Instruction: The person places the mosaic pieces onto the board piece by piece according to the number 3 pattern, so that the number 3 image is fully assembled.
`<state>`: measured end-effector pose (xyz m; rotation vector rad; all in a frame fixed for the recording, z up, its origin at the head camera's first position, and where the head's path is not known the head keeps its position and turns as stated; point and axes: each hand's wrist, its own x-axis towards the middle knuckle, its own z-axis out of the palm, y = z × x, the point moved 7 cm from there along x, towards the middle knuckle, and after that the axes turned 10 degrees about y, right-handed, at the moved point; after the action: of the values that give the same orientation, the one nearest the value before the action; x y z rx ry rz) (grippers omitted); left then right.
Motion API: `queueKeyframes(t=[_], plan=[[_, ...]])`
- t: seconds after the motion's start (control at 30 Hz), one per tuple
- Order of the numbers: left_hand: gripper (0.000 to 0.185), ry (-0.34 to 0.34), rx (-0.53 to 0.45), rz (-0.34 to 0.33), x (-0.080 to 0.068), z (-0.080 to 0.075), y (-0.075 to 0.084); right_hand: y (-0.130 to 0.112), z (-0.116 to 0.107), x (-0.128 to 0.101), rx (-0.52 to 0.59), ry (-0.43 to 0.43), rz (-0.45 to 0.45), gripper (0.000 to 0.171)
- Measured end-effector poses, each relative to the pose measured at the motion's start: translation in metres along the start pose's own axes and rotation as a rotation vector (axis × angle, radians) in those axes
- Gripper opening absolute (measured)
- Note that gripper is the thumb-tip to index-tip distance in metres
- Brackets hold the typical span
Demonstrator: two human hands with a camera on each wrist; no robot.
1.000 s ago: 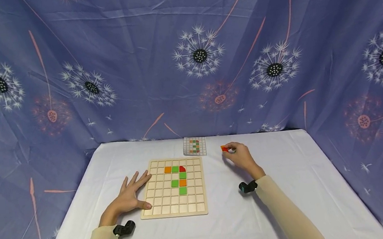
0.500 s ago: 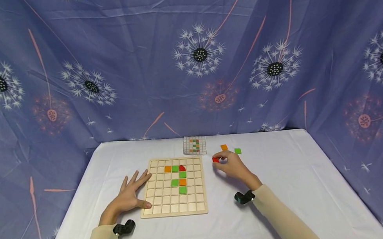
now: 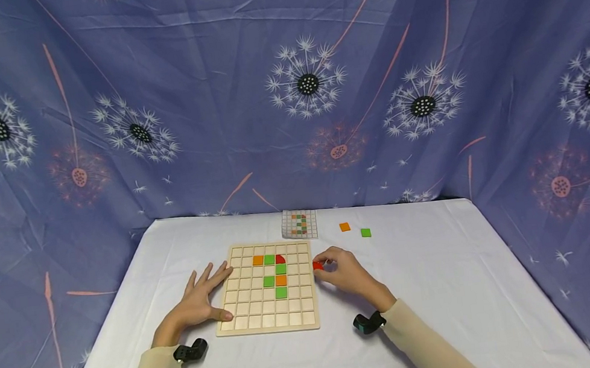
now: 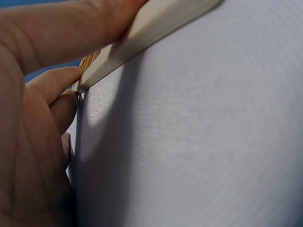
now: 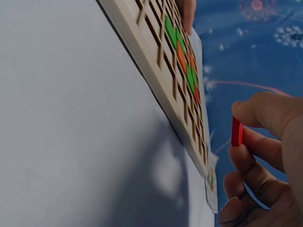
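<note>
While the left hand (image 3: 196, 305) spreads against the gridded wooden board (image 3: 256, 322), the right hand (image 3: 347, 270) pinches a red tile (image 5: 237, 132), its thickness clear only from that wrist.

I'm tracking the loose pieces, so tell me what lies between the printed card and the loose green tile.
An orange tile lies between the printed card and the loose green tile, touching neither, as the head view shows.
</note>
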<state>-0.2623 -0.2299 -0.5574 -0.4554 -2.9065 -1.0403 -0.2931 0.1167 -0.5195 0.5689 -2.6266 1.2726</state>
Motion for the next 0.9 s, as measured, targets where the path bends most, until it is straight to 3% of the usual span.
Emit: queueKeyframes(t=[0.53, 0.9], plan=[[0.117, 0.007, -0.006, 0.001, 0.001, 0.001, 0.000, -0.029, 0.036, -0.021, 0.029, -0.135, -0.074, 0.024], [0.117, 0.003, -0.011, -0.006, 0.000, 0.001, 0.000, -0.051, 0.061, -0.032, -0.019, -0.243, -0.157, 0.021]])
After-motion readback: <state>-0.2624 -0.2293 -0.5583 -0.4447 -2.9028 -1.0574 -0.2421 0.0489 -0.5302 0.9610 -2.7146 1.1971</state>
